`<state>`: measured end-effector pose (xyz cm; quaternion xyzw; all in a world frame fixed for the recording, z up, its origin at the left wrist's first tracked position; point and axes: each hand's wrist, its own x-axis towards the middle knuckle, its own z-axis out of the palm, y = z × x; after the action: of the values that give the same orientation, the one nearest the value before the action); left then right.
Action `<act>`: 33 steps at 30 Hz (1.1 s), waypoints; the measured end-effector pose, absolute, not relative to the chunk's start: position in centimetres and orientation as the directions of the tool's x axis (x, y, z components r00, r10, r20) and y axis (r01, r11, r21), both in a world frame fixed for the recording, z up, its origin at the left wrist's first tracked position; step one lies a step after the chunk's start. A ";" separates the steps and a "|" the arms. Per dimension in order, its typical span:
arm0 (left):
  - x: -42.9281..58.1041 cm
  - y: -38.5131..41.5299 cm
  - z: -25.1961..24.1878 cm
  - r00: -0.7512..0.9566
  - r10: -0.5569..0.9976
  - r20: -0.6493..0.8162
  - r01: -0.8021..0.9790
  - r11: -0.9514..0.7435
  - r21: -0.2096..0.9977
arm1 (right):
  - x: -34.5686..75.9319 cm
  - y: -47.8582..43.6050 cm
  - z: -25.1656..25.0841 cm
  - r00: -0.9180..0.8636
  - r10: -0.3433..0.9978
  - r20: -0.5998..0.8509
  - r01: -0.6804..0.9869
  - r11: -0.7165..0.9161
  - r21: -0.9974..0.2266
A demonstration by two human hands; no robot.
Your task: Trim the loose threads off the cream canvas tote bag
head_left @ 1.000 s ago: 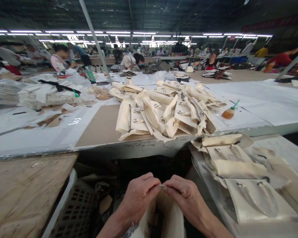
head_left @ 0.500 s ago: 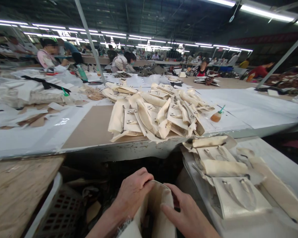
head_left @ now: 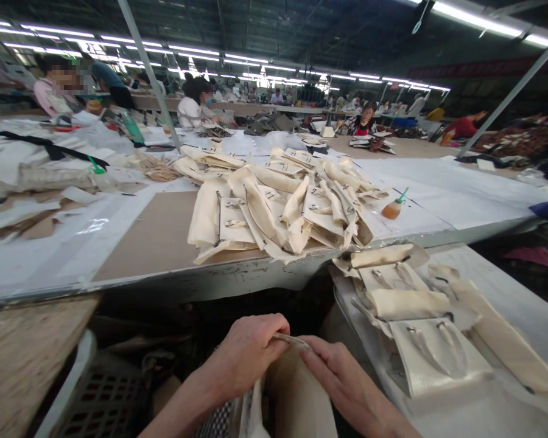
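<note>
A cream bag piece [head_left: 299, 389] is held low in front of me, its top edge running between both hands. My left hand [head_left: 251, 350] pinches that edge between thumb and fingers. On the right, my right hand [head_left: 331, 365] grips the same edge, thumb on the near face. The lower part of the piece drops out of the frame. Beyond my hands, a heap of cream bag pieces [head_left: 274, 210] with dark edges and handles lies on the worktable. More cream bag panels [head_left: 438, 347] with handles are laid out at my right.
A small bottle of amber liquid [head_left: 393, 207] with a green nozzle stands right of the heap. Left below is a white plastic basket [head_left: 84, 365] beside a wooden board [head_left: 31, 353]. The worktable edge [head_left: 219, 281] crosses ahead. Several people work farther back.
My hands have come closer together along the top edge. My right hand's spread fingers have closed on it, and the bag's opening looks narrower. The view has shifted slightly.
</note>
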<state>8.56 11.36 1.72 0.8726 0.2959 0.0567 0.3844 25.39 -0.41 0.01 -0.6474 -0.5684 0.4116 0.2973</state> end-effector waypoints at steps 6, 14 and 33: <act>6.9 11.0 3.2 0.752 0.639 -0.160 0.598 -0.559 0.574 | 24.9 0.9 0.5 -0.118 0.979 -0.167 0.356 -0.115 -0.927; 3.7 11.3 2.6 0.594 0.759 -0.267 0.739 -0.384 0.553 | 22.5 3.9 -2.5 -0.179 0.966 -0.187 0.241 -0.141 -0.960; 4.6 11.4 2.1 0.807 0.589 -0.041 0.513 -0.666 0.541 | 21.2 3.5 -1.5 -0.125 0.980 -0.155 0.537 -0.065 -0.841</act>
<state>4.56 11.40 2.07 0.9102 0.3027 0.0686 0.2743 21.21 3.55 -1.52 -0.6037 -0.6282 0.4096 0.2703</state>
